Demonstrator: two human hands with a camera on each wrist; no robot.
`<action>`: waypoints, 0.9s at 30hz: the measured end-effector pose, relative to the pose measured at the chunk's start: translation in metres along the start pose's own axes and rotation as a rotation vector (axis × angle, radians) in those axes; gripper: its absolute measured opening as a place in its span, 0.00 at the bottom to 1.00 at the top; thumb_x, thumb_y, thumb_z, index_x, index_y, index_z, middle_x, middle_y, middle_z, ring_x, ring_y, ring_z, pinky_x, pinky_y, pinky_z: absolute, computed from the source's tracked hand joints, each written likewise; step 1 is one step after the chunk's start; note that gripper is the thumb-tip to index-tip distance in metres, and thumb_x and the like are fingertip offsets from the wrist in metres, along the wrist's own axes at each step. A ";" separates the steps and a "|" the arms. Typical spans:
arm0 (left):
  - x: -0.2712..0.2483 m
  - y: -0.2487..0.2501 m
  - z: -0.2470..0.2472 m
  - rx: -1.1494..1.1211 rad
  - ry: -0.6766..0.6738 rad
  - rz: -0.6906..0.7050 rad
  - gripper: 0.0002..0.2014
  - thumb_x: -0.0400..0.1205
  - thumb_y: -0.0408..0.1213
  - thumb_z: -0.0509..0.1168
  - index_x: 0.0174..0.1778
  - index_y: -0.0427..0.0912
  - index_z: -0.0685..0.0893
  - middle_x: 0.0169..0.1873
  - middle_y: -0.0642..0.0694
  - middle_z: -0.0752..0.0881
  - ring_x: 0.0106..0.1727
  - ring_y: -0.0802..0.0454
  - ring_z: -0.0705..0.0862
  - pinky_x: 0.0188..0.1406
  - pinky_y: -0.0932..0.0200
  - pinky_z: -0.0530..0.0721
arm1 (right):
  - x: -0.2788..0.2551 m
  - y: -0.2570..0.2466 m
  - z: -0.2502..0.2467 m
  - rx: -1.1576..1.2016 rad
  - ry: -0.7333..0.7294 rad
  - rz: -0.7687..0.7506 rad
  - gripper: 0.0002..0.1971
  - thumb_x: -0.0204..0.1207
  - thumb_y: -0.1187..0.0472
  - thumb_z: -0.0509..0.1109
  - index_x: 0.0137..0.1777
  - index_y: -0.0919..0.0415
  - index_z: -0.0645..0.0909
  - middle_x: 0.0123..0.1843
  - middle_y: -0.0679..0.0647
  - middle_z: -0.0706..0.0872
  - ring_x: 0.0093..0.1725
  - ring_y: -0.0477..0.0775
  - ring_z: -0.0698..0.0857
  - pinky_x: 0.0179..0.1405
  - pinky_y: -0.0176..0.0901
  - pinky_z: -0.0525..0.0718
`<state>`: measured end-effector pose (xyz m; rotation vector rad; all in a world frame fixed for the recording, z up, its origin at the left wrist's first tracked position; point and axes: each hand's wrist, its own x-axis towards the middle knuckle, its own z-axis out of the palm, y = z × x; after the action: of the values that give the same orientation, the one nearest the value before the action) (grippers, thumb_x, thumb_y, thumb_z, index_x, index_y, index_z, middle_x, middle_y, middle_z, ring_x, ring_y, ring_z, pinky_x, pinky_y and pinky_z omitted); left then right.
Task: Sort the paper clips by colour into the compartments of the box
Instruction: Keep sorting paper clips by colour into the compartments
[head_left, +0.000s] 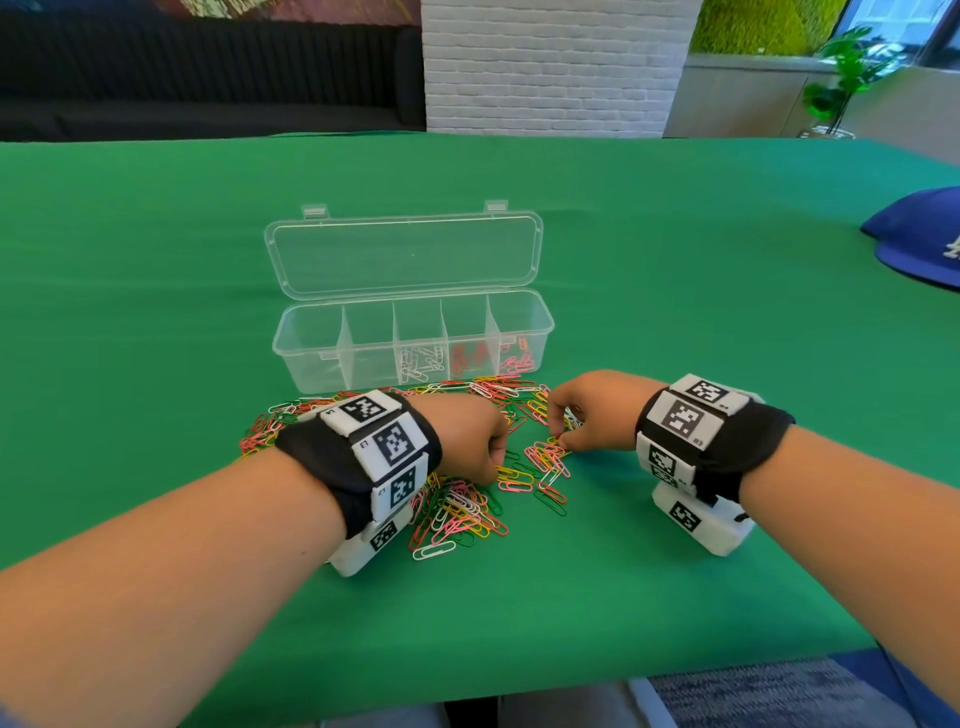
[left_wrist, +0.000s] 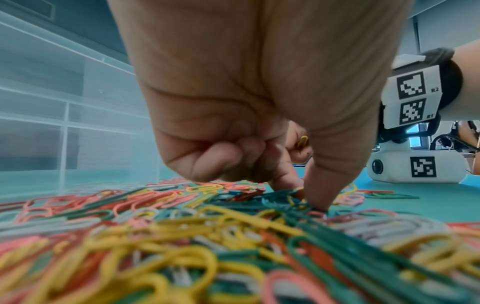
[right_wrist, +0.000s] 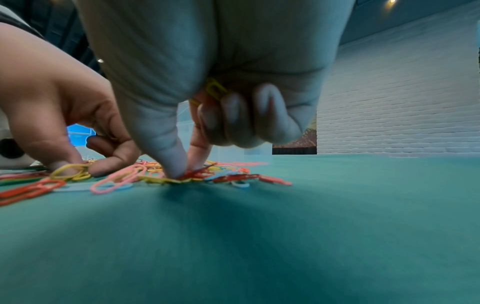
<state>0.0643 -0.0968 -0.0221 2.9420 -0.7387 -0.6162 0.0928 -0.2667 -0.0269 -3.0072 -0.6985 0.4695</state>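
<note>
A clear box (head_left: 306, 338) with its lid open has five compartments; white, red and pink clips lie in the three on the right. A heap of mixed paper clips (head_left: 462, 514) spreads in front of it. My left hand (head_left: 497, 466) reaches down into the heap, thumb and forefinger pinching a yellow clip (right_wrist: 70, 171), the other fingers curled. My right hand (head_left: 558, 439) keeps yellow clips (right_wrist: 215, 88) tucked under its curled fingers. Its thumb and forefinger (right_wrist: 176, 164) press on red and yellow clips (right_wrist: 166, 180) on the cloth.
The green tablecloth (head_left: 519, 623) runs to the near table edge. A blue cap (head_left: 919, 239) lies at the far right. The box wall (left_wrist: 64, 123) stands just left of my left hand (left_wrist: 306, 197). White camera housings hang under both wrists.
</note>
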 end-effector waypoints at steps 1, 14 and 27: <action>0.000 0.000 -0.001 -0.006 -0.008 0.002 0.03 0.79 0.38 0.65 0.47 0.48 0.82 0.29 0.57 0.74 0.28 0.63 0.70 0.23 0.68 0.65 | 0.000 0.000 0.000 0.008 -0.001 -0.002 0.02 0.74 0.57 0.69 0.45 0.49 0.79 0.30 0.44 0.72 0.32 0.46 0.73 0.27 0.36 0.66; -0.009 -0.018 -0.010 -0.333 0.046 -0.071 0.08 0.77 0.37 0.63 0.32 0.47 0.73 0.30 0.50 0.76 0.31 0.52 0.72 0.34 0.60 0.75 | -0.004 -0.001 -0.002 0.055 -0.011 0.068 0.04 0.64 0.57 0.69 0.36 0.52 0.76 0.28 0.49 0.76 0.30 0.51 0.74 0.29 0.39 0.72; -0.018 -0.030 -0.006 -0.876 -0.011 -0.027 0.18 0.78 0.20 0.63 0.58 0.45 0.78 0.26 0.49 0.73 0.29 0.55 0.71 0.30 0.64 0.68 | 0.001 0.000 0.002 -0.012 0.009 0.003 0.10 0.73 0.54 0.70 0.55 0.48 0.82 0.31 0.44 0.71 0.39 0.50 0.74 0.30 0.37 0.68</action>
<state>0.0657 -0.0622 -0.0142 2.1368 -0.2990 -0.7185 0.0932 -0.2664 -0.0286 -3.0201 -0.6986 0.4539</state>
